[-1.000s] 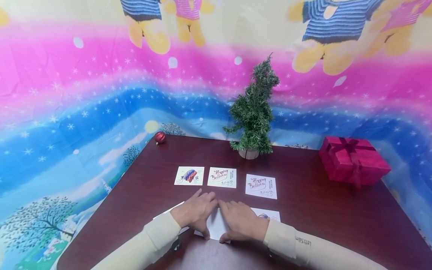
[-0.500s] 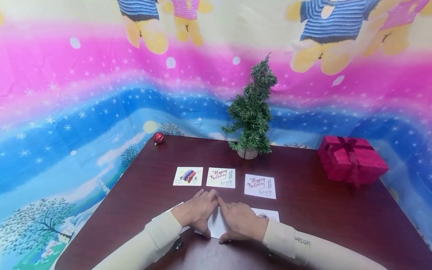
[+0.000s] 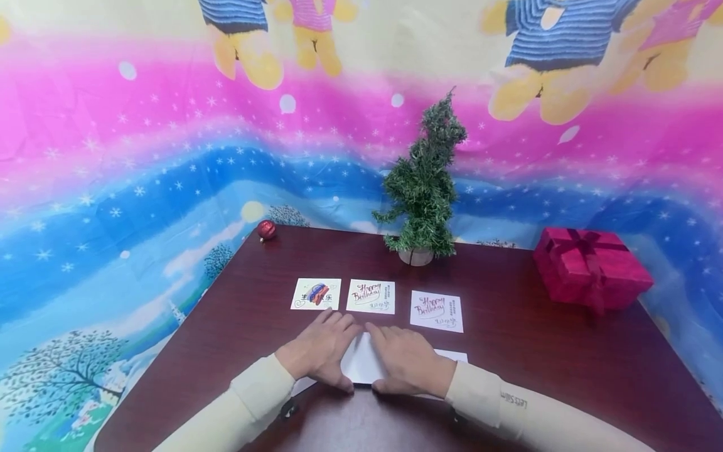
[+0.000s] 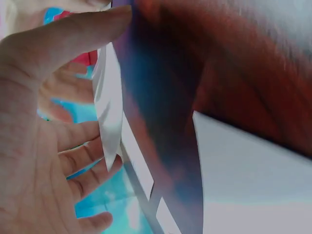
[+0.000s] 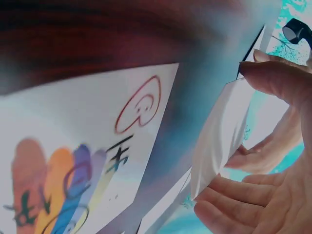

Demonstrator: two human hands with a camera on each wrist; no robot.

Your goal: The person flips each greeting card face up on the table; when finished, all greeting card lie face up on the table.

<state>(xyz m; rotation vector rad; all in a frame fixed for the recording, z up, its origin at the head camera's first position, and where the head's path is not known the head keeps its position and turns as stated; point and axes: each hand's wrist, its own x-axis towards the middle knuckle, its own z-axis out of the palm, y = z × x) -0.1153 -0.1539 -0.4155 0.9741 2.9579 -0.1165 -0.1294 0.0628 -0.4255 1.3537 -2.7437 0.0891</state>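
Between my two hands a blank white card is held near the table's front. My left hand grips its left side, thumb near me and fingers at the far edge. The opposite side is gripped the same way by my right hand. Both wrist views show this card slightly bowed and raised off the table. Another white card lies beside my left hand, mostly covered in the head view. Next to my right hand lies a card with coloured stripes and a heart, partly hidden from the head camera.
Behind the hands lie a striped-drawing card and two Happy Birthday cards. Farther back on the dark table stand a small artificial tree, a magenta gift box and a red bauble. A printed cloth hangs behind.
Both hands, with the white card, have shifted slightly away from me. The card's near edge is now farther from the table's front, and my right hand covers more of the card beside it.
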